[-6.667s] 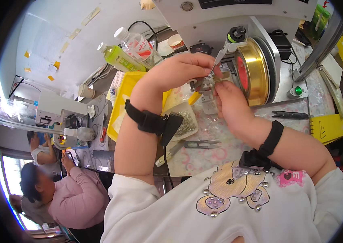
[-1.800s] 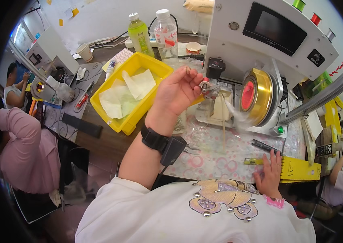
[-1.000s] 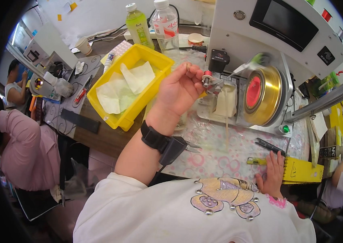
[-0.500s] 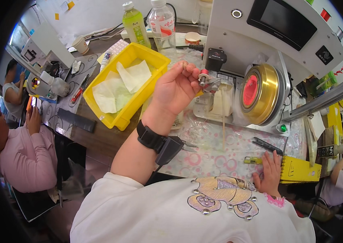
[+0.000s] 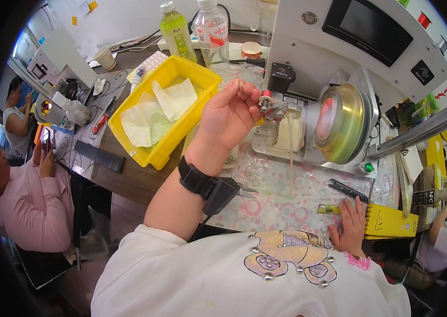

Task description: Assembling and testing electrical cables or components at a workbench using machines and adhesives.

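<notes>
My left hand is raised, its fingers curled together in a pinch beside a small metal guide pulley with a red band. Whatever the fingertips hold, if anything, is too small to make out. To the right, a gold spool with a pinkish-red centre is mounted on a white machine; its surface looks smeared, as if turning. A black motor block sits above the pulley. My right hand lies flat with fingers spread on the table, between a yellow-green cutter and a yellow holder.
A yellow bin with white sheets stands left of my left forearm. Behind it are a green bottle and a clear bottle. A black tool lies near my right hand. A person in pink sits at the left.
The spool has gone from sharp to blurred, and its gold looks greener. The machine's button ring looks dimmer. Both my hands stay put. The person in pink has shifted the phone slightly.
</notes>
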Available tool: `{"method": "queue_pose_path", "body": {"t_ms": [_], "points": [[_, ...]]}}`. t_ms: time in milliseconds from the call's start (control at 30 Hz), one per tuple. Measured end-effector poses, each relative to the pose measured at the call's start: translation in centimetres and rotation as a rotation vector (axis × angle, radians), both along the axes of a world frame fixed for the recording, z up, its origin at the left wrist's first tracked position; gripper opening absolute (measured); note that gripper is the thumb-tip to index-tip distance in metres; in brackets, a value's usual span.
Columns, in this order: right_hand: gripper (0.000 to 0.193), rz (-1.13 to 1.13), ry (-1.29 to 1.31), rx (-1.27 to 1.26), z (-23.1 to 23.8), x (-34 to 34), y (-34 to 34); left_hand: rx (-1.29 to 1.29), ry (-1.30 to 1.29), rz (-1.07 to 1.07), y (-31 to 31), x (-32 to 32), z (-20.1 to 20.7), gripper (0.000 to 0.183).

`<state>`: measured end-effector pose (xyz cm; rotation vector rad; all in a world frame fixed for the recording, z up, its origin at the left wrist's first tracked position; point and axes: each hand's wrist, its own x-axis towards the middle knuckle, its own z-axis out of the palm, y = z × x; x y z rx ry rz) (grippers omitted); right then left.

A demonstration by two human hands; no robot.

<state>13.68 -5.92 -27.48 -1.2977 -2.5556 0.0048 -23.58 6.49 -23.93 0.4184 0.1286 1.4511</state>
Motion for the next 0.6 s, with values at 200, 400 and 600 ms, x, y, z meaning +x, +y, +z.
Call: {"method": "queue_pose_path", "body": {"t_ms": [200,400,600], "points": [[0.052,0.0,0.008,-0.012,0.02,-0.06,-0.02,-0.018,0.008,0.013,-0.17,0.11,0.19,0.013],[0.052,0.001,-0.002,-0.008,0.06,-0.06,-0.05,-0.038,0.041,0.032,-0.15,0.16,0.25,0.011],[0.053,-0.005,-0.001,-0.012,0.01,-0.02,-0.05,-0.037,0.041,0.031,-0.08,0.24,0.25,0.011]]}}
